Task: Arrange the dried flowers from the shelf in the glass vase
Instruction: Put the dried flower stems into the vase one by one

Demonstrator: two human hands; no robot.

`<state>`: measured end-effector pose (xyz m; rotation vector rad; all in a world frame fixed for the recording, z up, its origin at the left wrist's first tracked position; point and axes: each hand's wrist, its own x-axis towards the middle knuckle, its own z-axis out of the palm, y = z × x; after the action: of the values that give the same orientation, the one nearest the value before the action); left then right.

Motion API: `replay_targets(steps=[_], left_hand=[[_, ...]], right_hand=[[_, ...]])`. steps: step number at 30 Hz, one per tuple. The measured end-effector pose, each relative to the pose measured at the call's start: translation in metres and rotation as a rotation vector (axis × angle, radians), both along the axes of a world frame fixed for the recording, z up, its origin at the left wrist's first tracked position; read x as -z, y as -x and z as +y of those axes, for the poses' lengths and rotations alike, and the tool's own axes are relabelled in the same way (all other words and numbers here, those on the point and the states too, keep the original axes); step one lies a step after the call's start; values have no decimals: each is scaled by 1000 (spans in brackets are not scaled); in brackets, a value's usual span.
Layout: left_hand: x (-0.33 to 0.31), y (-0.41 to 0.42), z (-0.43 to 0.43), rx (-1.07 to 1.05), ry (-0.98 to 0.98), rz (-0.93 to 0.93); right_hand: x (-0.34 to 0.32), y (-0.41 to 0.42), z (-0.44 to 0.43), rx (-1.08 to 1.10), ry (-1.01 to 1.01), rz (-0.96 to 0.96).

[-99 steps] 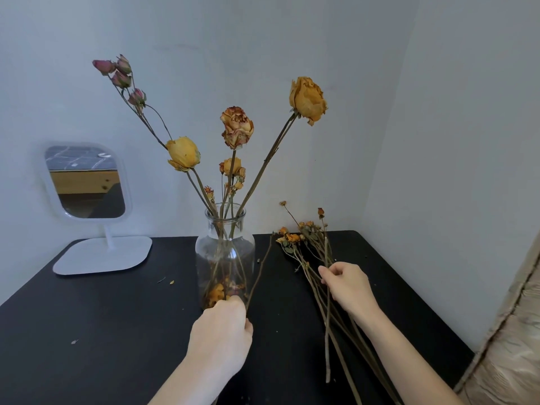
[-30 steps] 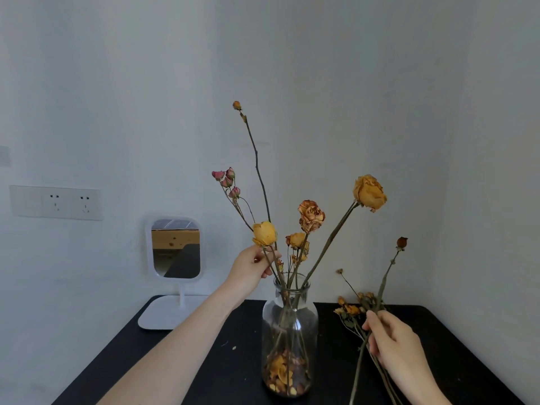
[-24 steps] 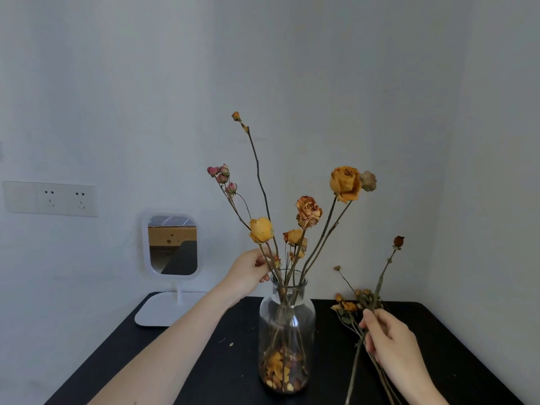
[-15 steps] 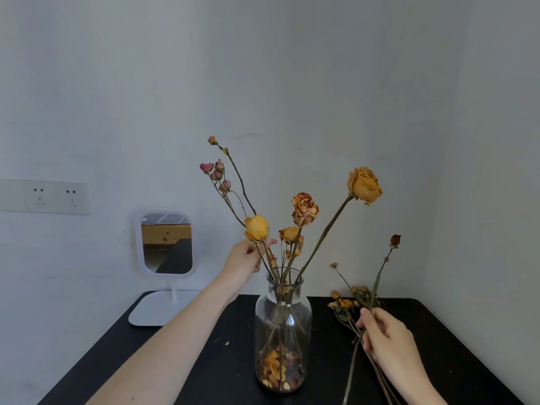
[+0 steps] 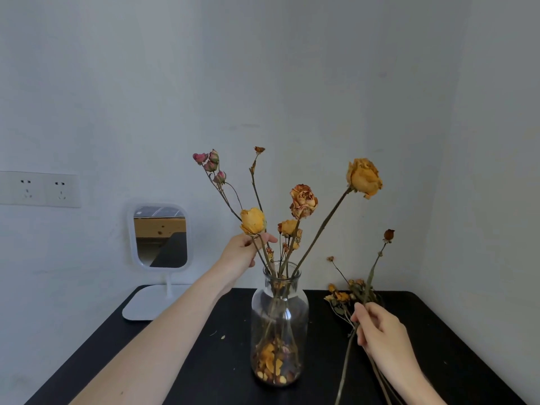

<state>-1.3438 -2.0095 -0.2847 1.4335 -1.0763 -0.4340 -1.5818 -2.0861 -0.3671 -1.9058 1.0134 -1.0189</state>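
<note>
A clear glass vase stands on the black table, with several dried roses rising from it and loose petals at its bottom. My left hand pinches a thin stem just above the vase mouth, under a small yellow rose. That thin stem leans up to a tiny orange bud. My right hand grips a dried stem with a dark red bud, raised upright to the right of the vase. A bunch of dried flowers lies on the table behind that hand.
A white standing mirror sits at the back left of the table. White walls close in behind and to the right. A double wall socket is on the left wall. A few crumbs of petal lie left of the vase.
The thin stem in my left hand has sunk lower into the vase and tilted. My right hand still holds up the red-bud stem, in about the same place.
</note>
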Motion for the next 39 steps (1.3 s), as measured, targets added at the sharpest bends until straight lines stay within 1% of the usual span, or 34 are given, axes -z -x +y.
replay_targets(steps=[2, 5, 7, 9, 10, 11, 13, 14, 16, 18, 21, 24, 26, 31, 34, 39], left_hand=[[2, 0, 1, 27, -56, -53], [13, -4, 4, 12, -44, -5], [29, -6, 7, -68, -5, 61], [46, -3, 12, -176, -2, 67], [54, -1, 16, -196, -7, 66], [62, 2, 19, -178, -10, 78], [72, 13, 23, -68, -30, 119], [75, 20, 25, -18, -57, 112], [80, 30, 23, -20, -111, 4], [80, 37, 15, -120, -129, -109], [73, 42, 6, -244, -99, -153], [71, 39, 1, -278, -129, -262], [71, 35, 1, -252, -134, -298], [68, 27, 5, -147, -127, -281], [67, 23, 7, -80, -145, -276], [63, 21, 10, 24, -163, -203]], right_hand=[[-1, 0, 0, -1, -2, 1], [-3, 0, 0, -8, 4, -7], [-6, 1, 0, -6, 7, -35], [-12, 1, 0, 6, 18, -78], [-15, 2, 0, 13, 25, -107], [-20, 2, -1, 18, 30, -143], [-29, 1, -2, 19, 40, -223], [-35, 1, -2, 16, 46, -264], [-47, -1, -3, 9, 73, -332], [-57, -2, -4, 0, 100, -386], [-70, -3, -4, -28, 134, -453], [-80, -3, -3, -55, 162, -519], [-87, -3, -1, -78, 175, -584], [-103, -9, 9, -155, 244, -682], [-108, -16, 16, -213, 292, -654], [-105, -28, 29, -271, 338, -550]])
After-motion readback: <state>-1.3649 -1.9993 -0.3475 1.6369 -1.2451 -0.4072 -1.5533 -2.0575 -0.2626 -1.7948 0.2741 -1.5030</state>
